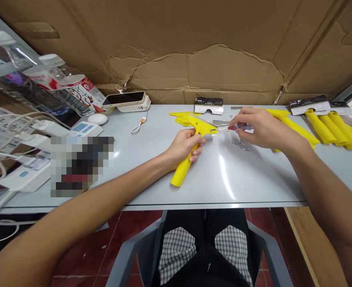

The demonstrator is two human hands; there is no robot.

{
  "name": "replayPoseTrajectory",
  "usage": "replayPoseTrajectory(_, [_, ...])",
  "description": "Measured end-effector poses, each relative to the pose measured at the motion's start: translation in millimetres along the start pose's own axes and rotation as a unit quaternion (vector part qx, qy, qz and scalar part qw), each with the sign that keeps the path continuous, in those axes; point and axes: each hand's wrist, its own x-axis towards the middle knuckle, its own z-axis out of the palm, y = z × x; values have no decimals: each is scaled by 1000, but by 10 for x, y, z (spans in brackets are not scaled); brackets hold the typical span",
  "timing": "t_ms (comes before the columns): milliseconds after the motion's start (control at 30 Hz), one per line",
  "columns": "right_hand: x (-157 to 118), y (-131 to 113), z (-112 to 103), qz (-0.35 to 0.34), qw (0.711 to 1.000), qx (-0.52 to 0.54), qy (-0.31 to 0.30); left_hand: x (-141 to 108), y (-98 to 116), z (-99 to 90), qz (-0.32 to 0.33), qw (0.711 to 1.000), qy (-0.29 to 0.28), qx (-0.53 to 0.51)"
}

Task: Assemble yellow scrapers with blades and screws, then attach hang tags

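Observation:
My left hand (pixel 188 147) is wrapped round the handle of a yellow plastic scraper (pixel 181 172), whose wide head points up and away from me. In my right hand (pixel 255 125) is a screwdriver (pixel 230 128) with a clear and red handle. Its metal shaft points left, and the tip meets or nearly meets the right end of the scraper's head. A pile of small screws (pixel 241 145) lies on the table just below my right hand. Behind the scraper rest more yellow parts (pixel 178 117) and a thin metal blade (pixel 220 122).
More yellow scrapers (pixel 328 129) with black-and-white cards (pixel 309 105) lie at the right. Another card (pixel 208 106) is at the back. On the left stand bottles (pixel 74 89), a phone (pixel 125 99), a white mouse (pixel 97 119) and a power strip (pixel 26 173) with cables. A cardboard wall (pixel 164 40) closes off the back.

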Motion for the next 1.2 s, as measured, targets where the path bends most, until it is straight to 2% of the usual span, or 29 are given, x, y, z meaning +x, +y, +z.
replayPoseTrajectory(567, [-6,-62,40,1,1000,-1,13,-9,12,13,-8,1000,6,0])
replayPoseTrajectory(967, [-69,-263,-15,-2,994,-103,27,-12,19,52,-8,1000,23,11])
replayPoseTrajectory(1200, [-85,-310,-19,-15,995,-96,35,-11,-5,36,6,1000,10,23])
